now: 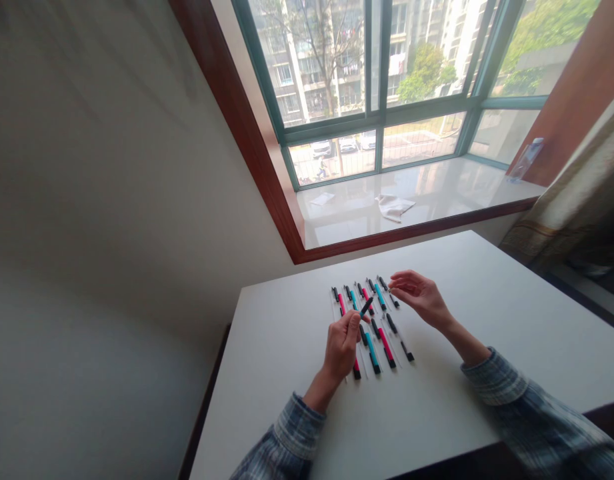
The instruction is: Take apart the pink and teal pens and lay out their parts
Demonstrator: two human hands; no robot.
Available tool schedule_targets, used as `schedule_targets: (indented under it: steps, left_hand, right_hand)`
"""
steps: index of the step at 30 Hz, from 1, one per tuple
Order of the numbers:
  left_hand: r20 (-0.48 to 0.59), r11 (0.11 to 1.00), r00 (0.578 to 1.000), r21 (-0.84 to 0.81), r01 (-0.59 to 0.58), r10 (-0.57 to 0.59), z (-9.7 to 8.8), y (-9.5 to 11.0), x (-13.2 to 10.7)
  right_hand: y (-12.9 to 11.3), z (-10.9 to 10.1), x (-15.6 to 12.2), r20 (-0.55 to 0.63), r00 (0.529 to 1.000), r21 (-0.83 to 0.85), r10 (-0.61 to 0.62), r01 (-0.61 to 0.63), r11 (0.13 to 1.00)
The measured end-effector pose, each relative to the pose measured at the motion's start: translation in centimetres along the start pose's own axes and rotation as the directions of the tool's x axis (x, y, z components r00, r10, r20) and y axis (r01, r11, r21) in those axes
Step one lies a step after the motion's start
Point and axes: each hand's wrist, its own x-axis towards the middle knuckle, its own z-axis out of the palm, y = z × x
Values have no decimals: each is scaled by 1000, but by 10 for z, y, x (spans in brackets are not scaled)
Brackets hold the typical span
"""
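Pen (367,307), one: above the laid-out pen parts (387,348) on the counter (427,407), gripped in the left hand (343,343); best held steady, end exposed. Right hand (421,299): fingers loosely bent near the far-right parts; hold unclear.

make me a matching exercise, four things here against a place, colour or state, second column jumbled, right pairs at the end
1. left hand
2. right hand
3. clear bottle
4. tabletop

A. beside the right end of the far row of pen parts
B. white
C. on the windowsill
D. holding a pen piece

Pairs: 1-D, 2-A, 3-C, 4-B
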Motion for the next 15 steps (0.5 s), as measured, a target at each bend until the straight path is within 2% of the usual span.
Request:
schedule_targets:
  steps: [3, 6, 12, 15]
  left_hand:
    - [-7, 1000, 1000, -11, -6, 6, 0, 0, 0]
    - [-4, 1000, 1000, -30, -6, 6, 0, -1, 0]
    - [-13, 996, 1000, -90, -15, 14, 1, -5, 1]
    - [-20, 994, 1000, -108, -14, 12, 2, -7, 1]
  right_hand:
    - [6, -15, -8, 56, 995, -259, -78, 90, 962]
    - [13, -24, -17, 142, 984, -416, -107, 157, 896]
    - [18, -25, -22, 264, 953, -489, -152, 268, 830]
    - [21, -25, -21, 291, 945, -500, -146, 281, 819]
